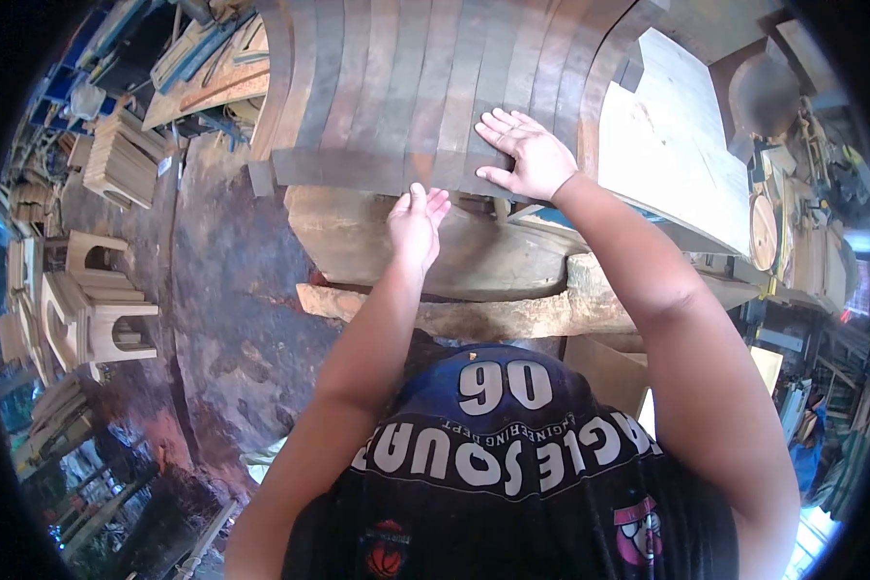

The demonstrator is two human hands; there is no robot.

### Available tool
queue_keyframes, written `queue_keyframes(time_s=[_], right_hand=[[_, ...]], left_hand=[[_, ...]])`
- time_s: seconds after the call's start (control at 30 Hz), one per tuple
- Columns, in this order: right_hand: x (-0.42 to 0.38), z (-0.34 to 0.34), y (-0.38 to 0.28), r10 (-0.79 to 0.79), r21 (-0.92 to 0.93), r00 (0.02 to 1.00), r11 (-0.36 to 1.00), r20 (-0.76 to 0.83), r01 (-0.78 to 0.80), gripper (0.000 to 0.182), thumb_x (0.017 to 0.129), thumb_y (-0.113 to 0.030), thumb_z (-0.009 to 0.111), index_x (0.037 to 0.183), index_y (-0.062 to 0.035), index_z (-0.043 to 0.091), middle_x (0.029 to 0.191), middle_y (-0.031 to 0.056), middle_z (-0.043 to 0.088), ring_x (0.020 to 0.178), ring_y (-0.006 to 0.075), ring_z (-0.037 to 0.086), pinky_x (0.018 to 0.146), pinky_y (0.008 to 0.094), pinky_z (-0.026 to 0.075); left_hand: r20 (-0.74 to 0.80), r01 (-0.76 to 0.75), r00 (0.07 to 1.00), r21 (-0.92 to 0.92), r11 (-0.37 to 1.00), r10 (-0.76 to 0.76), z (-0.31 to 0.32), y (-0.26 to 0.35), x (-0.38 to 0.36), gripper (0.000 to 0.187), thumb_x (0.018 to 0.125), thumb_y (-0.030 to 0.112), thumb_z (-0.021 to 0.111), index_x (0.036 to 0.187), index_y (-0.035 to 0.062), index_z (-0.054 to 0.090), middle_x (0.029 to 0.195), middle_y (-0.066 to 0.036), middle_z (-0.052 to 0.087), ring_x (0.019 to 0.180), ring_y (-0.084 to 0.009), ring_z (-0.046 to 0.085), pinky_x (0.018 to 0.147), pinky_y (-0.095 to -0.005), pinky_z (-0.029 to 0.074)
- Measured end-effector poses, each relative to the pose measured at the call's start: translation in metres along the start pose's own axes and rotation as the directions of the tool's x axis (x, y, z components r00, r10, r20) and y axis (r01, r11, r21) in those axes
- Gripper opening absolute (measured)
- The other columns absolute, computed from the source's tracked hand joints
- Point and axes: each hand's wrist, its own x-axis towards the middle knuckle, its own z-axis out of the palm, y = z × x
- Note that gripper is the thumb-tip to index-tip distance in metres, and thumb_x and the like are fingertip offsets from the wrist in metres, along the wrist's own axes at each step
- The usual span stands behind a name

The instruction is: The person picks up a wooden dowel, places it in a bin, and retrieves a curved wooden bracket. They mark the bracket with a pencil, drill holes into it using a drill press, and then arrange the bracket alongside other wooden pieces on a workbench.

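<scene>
From the head camera, looking down past a dark printed shirt point(512, 464), both bare arms reach forward to a curved panel of dark wooden slats point(406, 87) that rests on a pale, rounded wooden form point(358, 242).

The right hand point(527, 155) lies flat on the panel near its lower edge, fingers spread and pressed on the slats, gripping nothing.

The left hand point(418, 222) sits just below that edge, fingers straight and close together, fingertips touching the rim where the slats end; whether it pinches anything I cannot tell.

The panel lies straight ahead of and above both hands. Its slats run away from the person, and the row of them spreads left to right across the arched top. The right hand is further up on it; the left is only at the rim.

Off to the left, on the stained floor point(232, 319), stand small arched wooden pieces point(106, 319). A pale board point(667, 145) lies to the right.
</scene>
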Motion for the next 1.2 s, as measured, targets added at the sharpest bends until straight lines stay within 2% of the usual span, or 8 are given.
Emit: queue_keyframes(time_s=[0.17, 0.37, 0.67, 0.77, 0.97, 1.07, 1.1, 1.2], right_hand=[[0.000, 0.001, 0.001, -0.001, -0.040, 1.000, 0.999, 0.006, 0.001, 0.071, 0.097, -0.053, 0.069, 0.151, -0.0085, 0.059, 0.157, 0.0143, 0.056, 0.150, 0.0286, 0.047, 0.130, 0.0426, 0.031], [0.000, 0.002, 0.001, 0.001, -0.044, 1.000, 0.999, 0.019, 0.000, 0.072, 0.096, -0.053, 0.069, 0.151, -0.0080, 0.059, 0.157, 0.0137, 0.056, 0.151, 0.0278, 0.046, 0.130, 0.0426, 0.031], [0.000, 0.003, 0.002, -0.010, -0.033, 1.000, 0.999, -0.011, 0.009, 0.072, 0.096, -0.054, 0.071, 0.150, -0.0078, 0.060, 0.156, 0.0145, 0.057, 0.150, 0.0278, 0.047, 0.130, 0.0424, 0.031], [-0.001, 0.003, 0.002, -0.010, -0.023, 1.000, 1.000, -0.018, 0.009, 0.071, 0.095, -0.054, 0.071, 0.149, -0.0077, 0.061, 0.155, 0.0143, 0.058, 0.150, 0.0277, 0.048, 0.129, 0.0426, 0.032], [0.001, 0.001, 0.002, -0.022, 0.009, 0.998, 1.000, -0.062, 0.022, 0.070, 0.091, -0.048, 0.078, 0.146, -0.0069, 0.063, 0.152, 0.0158, 0.061, 0.147, 0.0304, 0.052, 0.128, 0.0444, 0.034], [0.000, 0.000, 0.001, -0.004, -0.002, 0.999, 1.000, -0.048, 0.004, 0.070, 0.092, -0.050, 0.076, 0.146, -0.0077, 0.063, 0.152, 0.0147, 0.061, 0.147, 0.0293, 0.051, 0.128, 0.0440, 0.034], [0.001, -0.001, 0.001, -0.003, -0.023, 0.999, 1.000, -0.038, 0.002, 0.070, 0.093, -0.052, 0.074, 0.147, -0.0084, 0.063, 0.153, 0.0136, 0.060, 0.148, 0.0282, 0.051, 0.128, 0.0436, 0.034], [-0.001, 0.003, 0.001, -0.009, -0.033, 0.999, 0.999, -0.038, 0.008, 0.070, 0.094, -0.054, 0.072, 0.148, -0.0095, 0.063, 0.154, 0.0125, 0.060, 0.148, 0.0274, 0.050, 0.128, 0.0430, 0.034]], left_hand=[[-0.051, -0.054, 0.997, 0.004, 0.999, 0.054, 0.005, -0.009, 0.002, 0.043, 0.113, 0.036, 0.056, 0.125, -0.0060, 0.056, 0.119, -0.019, 0.066, 0.103, -0.0268, 0.071, 0.090, -0.0387, 0.061], [-0.148, -0.137, 0.978, 0.071, 0.988, 0.146, 0.021, -0.014, 0.010, 0.041, 0.113, 0.035, 0.056, 0.101, -0.0043, 0.063, 0.092, -0.012, 0.069, 0.082, -0.0210, 0.072, 0.076, -0.0327, 0.062], [-0.037, -0.156, 0.986, 0.165, 0.974, 0.164, 0.021, -0.021, 0.005, 0.036, 0.111, 0.031, 0.062, 0.099, -0.0033, 0.064, 0.098, -0.013, 0.068, 0.093, -0.0236, 0.070, 0.083, -0.0367, 0.061], [-0.033, -0.172, 0.983, 0.178, 0.969, 0.181, 0.016, -0.020, 0.010, 0.034, 0.110, 0.026, 0.064, 0.094, -0.0038, 0.066, 0.092, -0.015, 0.072, 0.085, -0.0214, 0.073, 0.078, -0.0336, 0.063], [0.003, -0.123, 0.992, 0.176, 0.977, 0.125, 0.010, -0.017, 0.008, 0.036, 0.111, 0.028, 0.062, 0.101, -0.0063, 0.066, 0.103, -0.017, 0.071, 0.099, -0.0269, 0.073, 0.088, -0.0388, 0.062], [0.042, -0.058, 0.997, -0.004, 0.998, 0.059, 0.003, -0.012, 0.005, 0.038, 0.113, 0.029, 0.058, 0.119, -0.0089, 0.060, 0.117, -0.020, 0.063, 0.110, -0.0325, 0.069, 0.097, -0.0447, 0.059], [0.055, -0.061, 0.997, 0.045, 0.997, 0.058, 0.001, -0.009, 0.007, 0.044, 0.114, 0.030, 0.054, 0.128, -0.0118, 0.054, 0.126, -0.023, 0.059, 0.115, -0.0352, 0.066, 0.100, -0.0465, 0.058], [0.080, -0.046, 0.996, 0.105, 0.993, 0.038, 0.002, -0.008, 0.008, 0.050, 0.114, 0.031, 0.053, 0.134, -0.0145, 0.050, 0.129, -0.025, 0.057, 0.118, -0.0374, 0.066, 0.101, -0.0477, 0.058]])
